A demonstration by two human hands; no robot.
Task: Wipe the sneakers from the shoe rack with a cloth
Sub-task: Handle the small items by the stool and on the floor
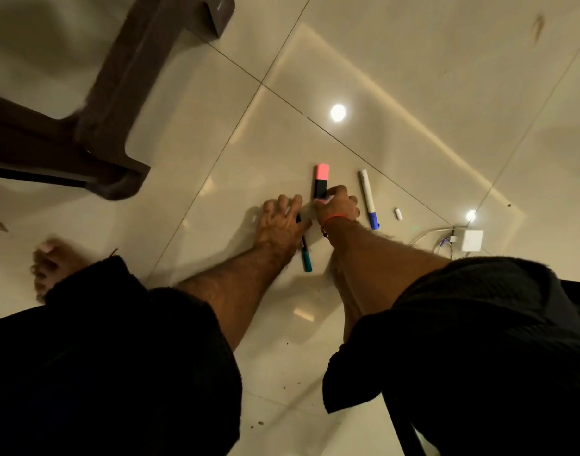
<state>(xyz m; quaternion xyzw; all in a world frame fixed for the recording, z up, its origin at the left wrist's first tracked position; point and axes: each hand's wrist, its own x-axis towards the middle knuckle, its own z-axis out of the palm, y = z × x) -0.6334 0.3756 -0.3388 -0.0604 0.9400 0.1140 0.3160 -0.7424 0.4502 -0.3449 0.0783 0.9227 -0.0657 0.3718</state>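
Note:
No sneaker, cloth or shoe rack is in view. My right hand (337, 205) reaches down to the tiled floor and pinches the near end of a pink and black highlighter (321, 181) that lies there. My left hand (279, 223) rests on the floor just left of it, fingers spread, lying over the top of a black and teal pen (305, 256). Both forearms stretch down between my knees, which are covered by dark shorts.
A white marker with a blue cap (368, 199) lies right of my right hand, with a small white cap (398, 213) beyond it. A white charger with cable (470, 240) sits at right. Brown plastic furniture legs (117, 103) stand at upper left. My bare foot (48, 264) is at left.

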